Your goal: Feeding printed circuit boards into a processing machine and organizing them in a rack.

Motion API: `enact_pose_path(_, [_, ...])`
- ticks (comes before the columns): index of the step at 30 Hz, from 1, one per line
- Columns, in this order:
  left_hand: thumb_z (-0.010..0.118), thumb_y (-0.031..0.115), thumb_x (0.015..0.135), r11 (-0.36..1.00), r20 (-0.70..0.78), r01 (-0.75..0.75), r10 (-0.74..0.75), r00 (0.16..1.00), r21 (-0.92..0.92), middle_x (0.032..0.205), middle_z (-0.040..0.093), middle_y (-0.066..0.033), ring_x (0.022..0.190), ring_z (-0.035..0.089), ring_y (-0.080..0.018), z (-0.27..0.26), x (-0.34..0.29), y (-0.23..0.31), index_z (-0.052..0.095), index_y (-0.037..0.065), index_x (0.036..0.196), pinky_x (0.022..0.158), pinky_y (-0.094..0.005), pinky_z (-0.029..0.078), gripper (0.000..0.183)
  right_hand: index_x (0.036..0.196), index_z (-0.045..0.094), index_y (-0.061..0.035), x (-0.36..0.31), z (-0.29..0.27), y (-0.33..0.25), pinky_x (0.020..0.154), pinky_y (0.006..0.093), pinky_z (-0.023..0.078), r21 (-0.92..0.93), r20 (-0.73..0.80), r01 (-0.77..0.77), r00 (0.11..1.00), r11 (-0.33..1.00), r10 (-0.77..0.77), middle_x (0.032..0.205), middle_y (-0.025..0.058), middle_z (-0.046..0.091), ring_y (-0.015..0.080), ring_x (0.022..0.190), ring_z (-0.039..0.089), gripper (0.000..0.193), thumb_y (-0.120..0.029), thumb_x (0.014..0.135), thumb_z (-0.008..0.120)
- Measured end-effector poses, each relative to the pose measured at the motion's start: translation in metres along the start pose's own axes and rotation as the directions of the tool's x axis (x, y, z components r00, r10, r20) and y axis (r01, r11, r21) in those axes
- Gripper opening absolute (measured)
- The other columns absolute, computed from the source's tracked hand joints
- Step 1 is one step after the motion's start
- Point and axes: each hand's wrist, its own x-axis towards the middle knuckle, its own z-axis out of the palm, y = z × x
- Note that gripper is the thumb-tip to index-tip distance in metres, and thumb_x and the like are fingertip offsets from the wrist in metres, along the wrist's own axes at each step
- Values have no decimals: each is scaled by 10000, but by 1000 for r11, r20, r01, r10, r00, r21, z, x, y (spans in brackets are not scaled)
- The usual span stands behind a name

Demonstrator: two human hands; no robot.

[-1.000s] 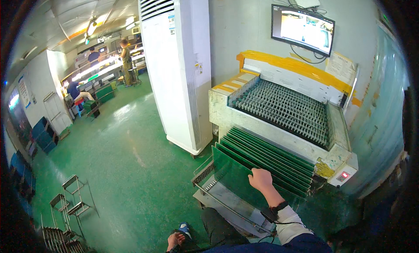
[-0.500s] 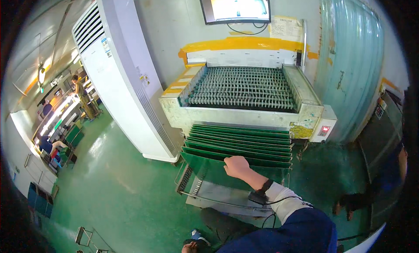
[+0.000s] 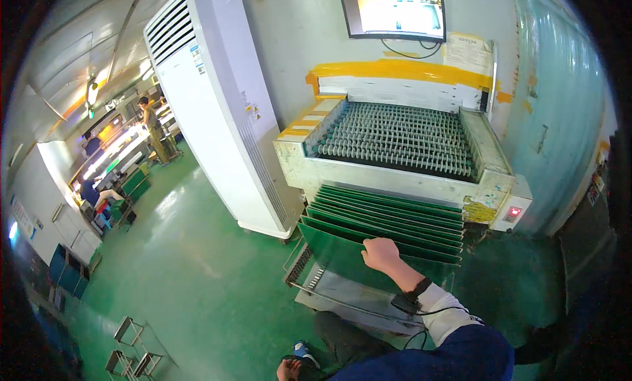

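Several thin green boards stand on edge in a row in a metal rack, in front of a roller machine. The nearest green board leans toward me. My right hand is closed over the upper edge of that board, and a dark band circles the wrist. Low in the picture, by my dark-trousered leg, is my left hand. The lower edge cuts it off, and its finger pose is too unclear to read.
Rows of rollers lie in the machine's top. A tall white air conditioner stands to its left, a control box at its right. A screen hangs above. Stools are at lower left; people work far left.
The view has swung left, so the rack and machine sit further right and slightly lower in the picture. My right hand stays at the nearest board's upper edge.
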Motion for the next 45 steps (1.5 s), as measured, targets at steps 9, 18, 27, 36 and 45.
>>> enact_pose_path(9, [548,118,911,977,-69,-129,142,987,167,781,588,-171,613,516,-285,-19,-15,-6,636,11,786,553,-420,434,187,836,615,-36,-7,-13,5,666,482,506,-31,35,-26,999,999,27,783,167,644,362,777,630,231,-265,812,600])
enact_pose_path(18, [552,177,914,985,-251,-84,119,961,148,754,572,-126,628,512,-266,-5,0,-6,622,67,771,576,-405,445,193,820,598,-37,-2,-4,-2,647,491,491,-15,3,15,1000,1000,-15,744,169,630,369,761,619,250,-286,799,609])
enact_pose_path(27, [480,305,964,935,-965,274,254,-71,226,810,596,-45,738,552,-191,30,-6,-11,601,100,941,659,-314,477,239,818,599,-40,-6,-6,8,656,490,495,-29,12,-23,1000,999,24,740,167,629,365,763,621,249,-288,801,607])
enact_pose_path(36, [439,279,974,949,-950,236,255,-181,210,723,575,-21,652,526,-168,34,11,-12,580,133,825,578,-317,450,252,837,614,-35,-5,-9,6,666,489,503,-29,28,-19,999,999,20,771,171,637,366,774,628,245,-277,806,605])
enact_pose_path(45, [318,336,1000,880,-964,395,258,69,264,693,532,10,641,477,-176,-7,-29,-16,540,192,757,586,-324,420,359,815,604,-49,-7,-7,17,662,482,493,-52,21,-57,998,997,59,751,160,636,353,775,626,244,-293,810,607])
